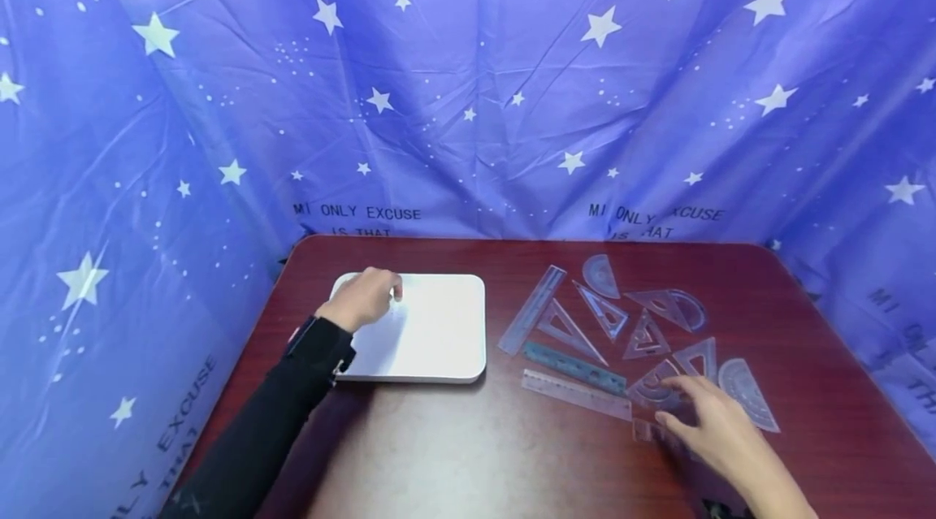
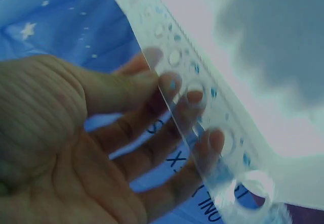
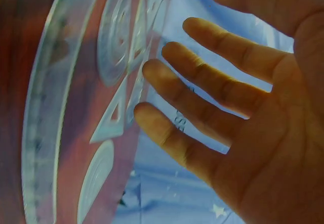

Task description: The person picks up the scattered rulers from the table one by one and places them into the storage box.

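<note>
My left hand [image 1: 368, 297] is over the left part of a white rounded-corner board [image 1: 439, 332]. In the left wrist view, its thumb and fingers pinch a clear template ruler [image 2: 195, 95] with round holes and blue marks along one edge. My right hand [image 1: 720, 426] hovers at the near side of the clear drawing tools, fingers spread and nothing between them. Below its fingers lie a clear set square with a curved cutout [image 1: 653, 387] and a short clear piece partly hidden by the hand. In the right wrist view, a long clear ruler [image 3: 43, 148] stands out beside the fingertips.
Several clear rulers, set squares and protractors lie spread on the right of the dark red table [image 1: 468, 454], among them a bluish ruler [image 1: 574, 368], a long ruler [image 1: 532, 309] and a protractor [image 1: 747, 393]. A blue star-patterned curtain [image 1: 468, 80] surrounds the table.
</note>
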Demonstrator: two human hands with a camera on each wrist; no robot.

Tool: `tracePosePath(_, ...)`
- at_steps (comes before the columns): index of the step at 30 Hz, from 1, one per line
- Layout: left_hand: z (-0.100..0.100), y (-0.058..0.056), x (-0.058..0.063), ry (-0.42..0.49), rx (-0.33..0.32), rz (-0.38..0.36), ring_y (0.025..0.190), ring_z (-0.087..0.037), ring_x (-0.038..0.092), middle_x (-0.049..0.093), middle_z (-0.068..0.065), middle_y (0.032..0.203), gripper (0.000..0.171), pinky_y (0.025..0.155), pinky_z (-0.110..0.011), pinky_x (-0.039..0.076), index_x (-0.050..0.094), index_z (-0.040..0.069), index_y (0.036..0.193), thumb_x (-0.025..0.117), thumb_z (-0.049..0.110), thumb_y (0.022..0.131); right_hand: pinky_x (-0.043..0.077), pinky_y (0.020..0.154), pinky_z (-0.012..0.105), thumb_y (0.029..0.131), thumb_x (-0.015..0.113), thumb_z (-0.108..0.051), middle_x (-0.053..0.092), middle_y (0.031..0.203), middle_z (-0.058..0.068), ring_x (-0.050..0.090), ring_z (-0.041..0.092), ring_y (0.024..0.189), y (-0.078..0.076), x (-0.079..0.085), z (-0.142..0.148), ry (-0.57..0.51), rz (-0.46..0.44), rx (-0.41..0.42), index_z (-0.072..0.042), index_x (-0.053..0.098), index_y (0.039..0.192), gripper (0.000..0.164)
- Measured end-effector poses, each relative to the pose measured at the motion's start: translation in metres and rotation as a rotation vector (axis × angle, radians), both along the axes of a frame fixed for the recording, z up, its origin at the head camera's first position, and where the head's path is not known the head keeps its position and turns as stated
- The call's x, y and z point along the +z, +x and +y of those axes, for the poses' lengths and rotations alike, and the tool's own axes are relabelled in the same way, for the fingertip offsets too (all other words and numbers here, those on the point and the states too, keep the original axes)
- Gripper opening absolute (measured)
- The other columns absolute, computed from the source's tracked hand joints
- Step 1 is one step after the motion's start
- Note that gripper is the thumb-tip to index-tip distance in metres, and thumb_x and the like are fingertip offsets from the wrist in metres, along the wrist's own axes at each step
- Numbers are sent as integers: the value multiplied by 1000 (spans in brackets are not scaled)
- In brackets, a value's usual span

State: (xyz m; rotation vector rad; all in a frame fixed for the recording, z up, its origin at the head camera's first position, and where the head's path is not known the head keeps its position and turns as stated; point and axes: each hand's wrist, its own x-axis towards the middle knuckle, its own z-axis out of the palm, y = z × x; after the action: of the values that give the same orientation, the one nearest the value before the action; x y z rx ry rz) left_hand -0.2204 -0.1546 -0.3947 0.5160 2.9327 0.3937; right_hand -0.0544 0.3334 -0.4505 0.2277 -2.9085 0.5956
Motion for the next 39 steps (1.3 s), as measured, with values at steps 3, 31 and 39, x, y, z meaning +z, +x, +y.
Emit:
tracePosePath(3, 2, -14, -2, -23, -40, -73, 106, -31, 70, 77, -17, 118, 35, 90, -46, 60, 77, 7, 104, 50, -13, 92, 52, 94, 75, 78, 92, -13, 73, 116, 27, 68, 54, 110, 5, -4, 8, 8, -14, -11, 1, 74, 117, 45)
tracePosePath(31, 7, -41, -37, -115, -87, -37, 78, -22, 58, 63, -7, 84, 21, 71, -37, 52, 62, 9, 82, 61, -6, 96, 57, 91, 64, 61, 100, -15, 76, 111, 18, 71, 44, 105, 18, -20, 30, 84, -62, 6, -6, 76, 114, 59)
tracePosePath(39, 24, -13, -8, -63, -68, 47, 105, -34, 72, 72, -16, 112, 14, 89, -54, 62, 70, 4, 114, 65, 14, 106, 58, 90, 56, 54, 104, -22, 74, 111, 10, 69, 38, 104, 18, -23, 30, 115, -88, 20, -10, 77, 114, 67)
